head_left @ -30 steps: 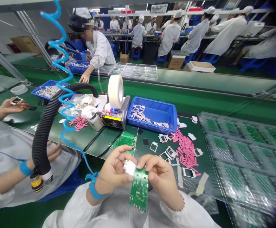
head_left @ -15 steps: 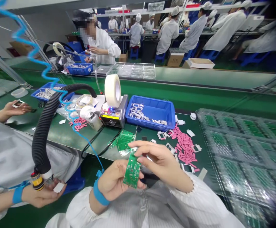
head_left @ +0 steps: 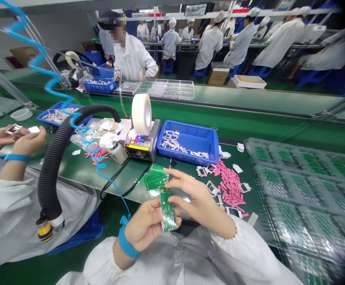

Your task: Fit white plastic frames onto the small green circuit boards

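A green circuit board (head_left: 168, 217) with small components is held upright and slightly tilted in front of my chest. My left hand (head_left: 147, 223), with a blue strap at its wrist, is closed around the lower part of it. My right hand (head_left: 194, 196) is at the board's upper end, thumb against the right edge and a fingertip at the top; its other fingers reach out above. Just behind the hands, several green boards (head_left: 154, 178) lie fanned out on the bench. Right of my right hand are white frames (head_left: 212, 188) and a heap of pink strips (head_left: 230, 184).
A blue bin (head_left: 187, 158) of white frames stands beyond my hands, beside a grey device (head_left: 141, 146) with a tape roll (head_left: 142, 114) on it. Clear trays (head_left: 275, 190) of boards lie right. A black hose (head_left: 52, 166) and a co-worker's hands (head_left: 26, 138) are left.
The board has turned in my left hand, looking narrower and more upright. My right hand has shifted slightly with it. The co-worker's nearer hand has moved up from the hose end to the bench.
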Tool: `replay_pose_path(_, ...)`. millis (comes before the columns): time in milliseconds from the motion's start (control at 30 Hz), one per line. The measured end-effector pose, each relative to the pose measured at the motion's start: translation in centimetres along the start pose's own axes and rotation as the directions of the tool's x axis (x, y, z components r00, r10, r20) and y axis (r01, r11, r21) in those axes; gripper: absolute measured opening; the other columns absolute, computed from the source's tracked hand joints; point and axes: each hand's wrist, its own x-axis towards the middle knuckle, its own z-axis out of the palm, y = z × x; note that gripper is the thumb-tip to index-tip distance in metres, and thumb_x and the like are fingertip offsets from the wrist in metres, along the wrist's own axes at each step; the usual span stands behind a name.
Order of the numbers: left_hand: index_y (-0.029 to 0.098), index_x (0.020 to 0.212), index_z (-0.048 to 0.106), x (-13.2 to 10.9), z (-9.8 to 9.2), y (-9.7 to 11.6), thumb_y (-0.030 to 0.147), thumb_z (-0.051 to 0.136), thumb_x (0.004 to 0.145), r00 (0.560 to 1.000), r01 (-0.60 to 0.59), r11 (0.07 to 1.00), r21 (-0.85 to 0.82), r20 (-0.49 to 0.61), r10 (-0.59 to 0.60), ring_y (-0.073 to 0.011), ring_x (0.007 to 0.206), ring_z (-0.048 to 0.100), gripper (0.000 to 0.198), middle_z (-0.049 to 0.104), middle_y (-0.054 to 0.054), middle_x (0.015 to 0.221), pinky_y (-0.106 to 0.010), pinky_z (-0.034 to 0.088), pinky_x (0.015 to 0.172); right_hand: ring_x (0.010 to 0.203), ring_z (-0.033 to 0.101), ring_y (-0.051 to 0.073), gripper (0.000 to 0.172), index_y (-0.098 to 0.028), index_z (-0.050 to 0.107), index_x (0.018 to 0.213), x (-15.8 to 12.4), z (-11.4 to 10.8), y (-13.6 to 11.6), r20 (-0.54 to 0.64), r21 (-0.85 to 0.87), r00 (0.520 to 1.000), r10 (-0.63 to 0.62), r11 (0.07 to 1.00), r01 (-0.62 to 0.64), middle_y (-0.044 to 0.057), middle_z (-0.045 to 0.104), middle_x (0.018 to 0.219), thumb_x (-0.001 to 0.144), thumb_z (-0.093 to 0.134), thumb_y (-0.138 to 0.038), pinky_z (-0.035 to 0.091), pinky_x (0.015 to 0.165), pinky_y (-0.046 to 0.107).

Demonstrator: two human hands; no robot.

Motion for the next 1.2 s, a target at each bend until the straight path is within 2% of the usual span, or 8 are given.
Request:
replay_pose_path(100,0.015,0.093,0.071,1.1,0.2,-0.2,0.028,0.076,0.068,0.988,-0.127,0.992,0.025,-0.083,0.128,-0.0153,0.077,0.067,0.029,0.073,-0.006,0.087,-0.024,0.051,0.075,0.09,0.059,0.02,0.013,-0.02,0.054,0.091,-0.5,-0.2,-1.0,-0.092,-0.163,0.985,0.144,0.974,-0.158,0.006,0.063,0.095,0.081,0.061,-0.023,0.05,0.076,0.036)
replay_pose_path(233,0.02,0.099,0.07,2.6,0.9,-0.4,0.024,0.075,0.069,0.97,-0.202,0.978,0.06,-0.125,0.208,-0.0159,0.085,0.065,0.031,0.071,-0.005,0.097,-0.026,0.049,0.081,0.082,0.055,0.024,0.022,-0.018,0.054,0.088,-0.8,-0.1,-2.0,0.048,-0.404,0.968,0.245,0.891,-0.205,0.005,0.062,0.084,0.073,0.069,-0.025,0.048,0.068,0.038)
replay_pose_path(467,0.028,0.106,0.067,5.0,1.9,0.1,0.026,0.072,0.072,0.981,-0.15,0.989,-0.008,-0.127,0.148,-0.0203,0.108,0.059,0.034,0.065,-0.003,0.119,-0.035,0.04,0.1,0.076,0.059,0.018,0.016,-0.017,0.057,0.088,1.5,-3.3,0.6,0.031,-0.568,0.971,0.239,0.803,-0.18,0.005,0.064,0.082,0.074,0.064,-0.014,0.046,0.065,0.028)
replay_pose_path(600,0.025,0.104,0.068,5.5,0.3,1.1,0.036,0.076,0.066,0.959,-0.11,0.992,-0.057,-0.267,0.091,-0.024,0.111,0.058,0.04,0.064,-0.008,0.121,-0.037,0.044,0.097,0.078,0.059,0.015,0.01,-0.019,0.057,0.088,5.8,-10.6,6.8,-0.235,-0.642,0.928,0.288,0.67,-0.371,0.002,0.065,0.086,0.081,0.06,-0.025,0.045,0.073,0.027)
replay_pose_path(733,0.019,0.086,0.071,5.0,-4.1,1.5,0.027,0.082,0.057,0.881,-0.107,0.993,-0.047,-0.467,0.073,-0.017,0.081,0.065,0.031,0.072,-0.006,0.086,-0.032,0.051,0.081,0.08,0.061,0.017,0.015,-0.013,0.058,0.095,10.0,-17.3,16.2,-0.375,-0.649,0.856,0.356,0.558,-0.517,0.006,0.063,0.088,0.085,0.057,-0.024,0.048,0.075,0.033)
replay_pose_path(933,0.02,0.078,0.067,2.5,-7.8,0.6,0.016,0.08,0.057,0.687,-0.343,0.934,-0.097,-0.704,0.179,-0.0103,0.059,0.059,0.024,0.06,0.004,0.058,-0.025,0.052,0.066,0.09,0.061,0.016,0.027,-0.016,0.057,0.111,11.5,-17.7,25.1,-0.202,-0.67,0.852,0.483,0.567,-0.48,0.006,0.06,0.108,0.09,0.054,-0.033,0.052,0.076,0.035)
replay_pose_path(1067,0.018,0.082,0.065,1.9,-6.0,0.5,0.012,0.07,0.068,0.585,-0.435,0.899,-0.042,-0.772,0.247,-0.0075,0.055,0.055,0.016,0.055,0.005,0.058,-0.022,0.05,0.061,0.087,0.061,0.016,0.023,-0.015,0.059,0.105,12.2,-17.7,25.0,-0.145,-0.659,0.871,0.469,0.611,-0.439,0.005,0.061,0.103,0.088,0.056,-0.032,0.052,0.075,0.035)
replay_pose_path(1200,0.016,0.079,0.064,2.0,-5.3,0.3,0.017,0.072,0.068,0.632,-0.4,0.917,-0.005,-0.726,0.272,-0.0074,0.054,0.052,0.014,0.054,0.005,0.057,-0.022,0.047,0.057,0.093,0.059,0.022,0.025,-0.013,0.063,0.088,12.0,-17.1,20.2,-0.275,-0.624,0.9,0.339,0.649,-0.435,0.013,0.063,0.097,0.09,0.047,-0.033,0.045,0.085,0.039)
